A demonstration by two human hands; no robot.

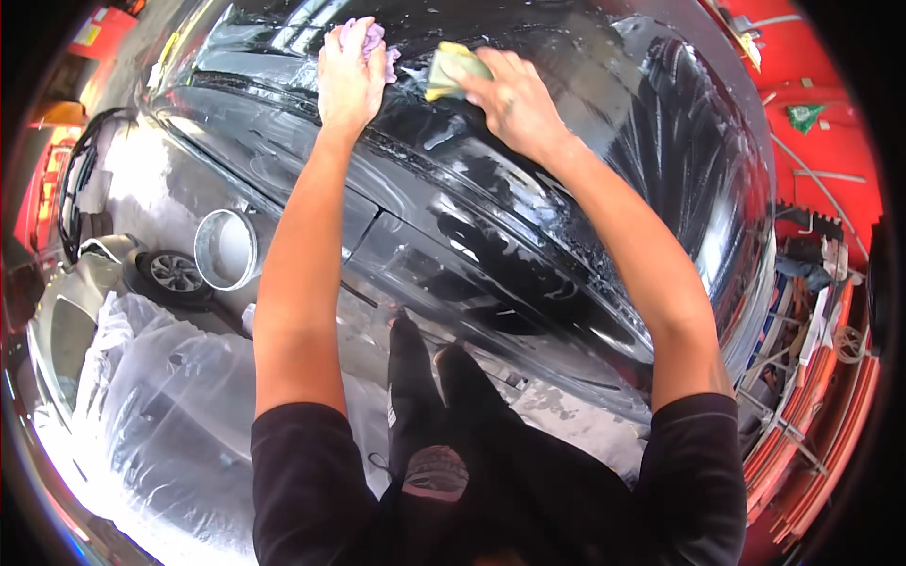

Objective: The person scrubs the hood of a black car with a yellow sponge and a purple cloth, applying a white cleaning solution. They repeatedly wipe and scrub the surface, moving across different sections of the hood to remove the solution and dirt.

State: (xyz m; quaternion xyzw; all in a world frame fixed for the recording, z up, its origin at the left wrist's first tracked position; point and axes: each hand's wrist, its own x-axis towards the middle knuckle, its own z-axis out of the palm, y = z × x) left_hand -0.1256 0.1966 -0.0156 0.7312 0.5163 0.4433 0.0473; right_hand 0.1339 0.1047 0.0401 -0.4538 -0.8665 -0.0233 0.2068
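A glossy black car body (528, 179) fills the upper view, with wet, whitish streaks over its surface. My left hand (347, 87) presses on the panel, its fingers closed over a crumpled purple cloth (370, 38). To the right of it, my right hand (517, 102) grips a yellow and grey-green sponge (446, 68) and holds it against the same dark panel. Foamy smears lie on the paint between the two hands. Both arms reach forward over the car's side, where a panel seam shows below the left hand.
On the floor at left stands a white bucket (226, 249). Behind it is another car's wheel (176, 272), and clear plastic sheeting (179, 406) drapes that car. A rack with orange-red rails (816, 424) and assorted parts stands at right, beneath a red wall (830, 75).
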